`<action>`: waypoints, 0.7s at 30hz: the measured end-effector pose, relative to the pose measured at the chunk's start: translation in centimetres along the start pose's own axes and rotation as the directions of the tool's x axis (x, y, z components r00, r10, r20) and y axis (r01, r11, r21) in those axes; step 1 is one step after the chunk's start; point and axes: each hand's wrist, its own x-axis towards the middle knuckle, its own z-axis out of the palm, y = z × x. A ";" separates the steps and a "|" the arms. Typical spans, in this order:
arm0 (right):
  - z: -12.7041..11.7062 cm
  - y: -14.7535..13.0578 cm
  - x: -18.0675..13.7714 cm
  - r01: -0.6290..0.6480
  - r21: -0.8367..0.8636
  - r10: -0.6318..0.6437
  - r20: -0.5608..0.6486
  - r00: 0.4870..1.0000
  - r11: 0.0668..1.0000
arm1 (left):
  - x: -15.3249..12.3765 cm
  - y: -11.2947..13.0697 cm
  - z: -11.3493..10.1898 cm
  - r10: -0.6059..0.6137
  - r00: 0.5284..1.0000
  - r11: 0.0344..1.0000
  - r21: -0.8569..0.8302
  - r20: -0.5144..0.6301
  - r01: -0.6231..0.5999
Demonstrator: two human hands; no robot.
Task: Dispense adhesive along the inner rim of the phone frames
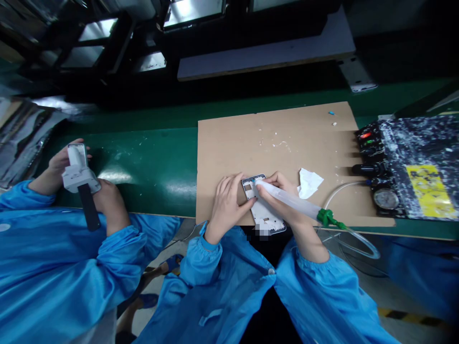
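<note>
A white phone frame lies on a brown cardboard sheet at the near edge of the green bench. My left hand rests on the cardboard with fingers pressed against the frame's left side, holding it. My right hand is wrapped round a translucent syringe dispenser, its tip touching the frame's top edge. A green fitting joins the syringe to a clear hose.
A speckled dispenser control box with knobs and a gauge stands at the right. A crumpled white tissue lies by my right hand. At the left, a co-worker in blue sleeves holds a white tool with a dark handle.
</note>
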 end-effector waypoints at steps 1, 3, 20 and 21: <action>0.0 0.1 0.0 -0.001 -0.001 0.001 -0.006 1.000 1.000 | 0.0 0.0 0.0 -0.002 1.000 1.000 0.001 0.003 0.002; 0.1 0.4 0.0 -0.005 0.002 0.006 -0.009 1.000 1.000 | 0.0 0.0 0.1 -0.003 1.000 1.000 0.006 0.004 0.003; -0.3 0.5 -0.1 -0.006 -0.028 0.006 -0.005 1.000 1.000 | 0.0 0.1 0.1 0.008 1.000 1.000 -0.002 0.006 -0.008; -0.4 0.6 -0.1 0.005 -0.034 -0.005 -0.001 1.000 0.999 | 0.0 0.2 0.0 0.008 1.000 1.000 -0.003 0.008 -0.008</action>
